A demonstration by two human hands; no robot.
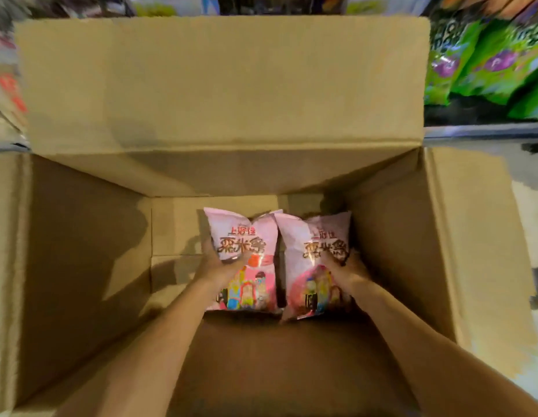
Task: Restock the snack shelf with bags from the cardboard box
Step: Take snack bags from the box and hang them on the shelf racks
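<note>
I look down into a large open cardboard box [90, 266]. Deep inside it, two pink snack bags lie side by side near the bottom. My left hand [221, 263] grips the left pink bag [246, 233] by its left edge, thumb across the front. My right hand [344, 266] grips the right pink bag [309, 236] from its right side, fingers over the printed front. Both forearms reach down from the near rim into the box.
The box's far flap [219, 79] stands up and hides most of the shelf behind it. Green snack bags [487, 64] fill a shelf at the upper right. Blurred packages [8, 94] show at the left edge. The box floor left of the bags is bare cardboard.
</note>
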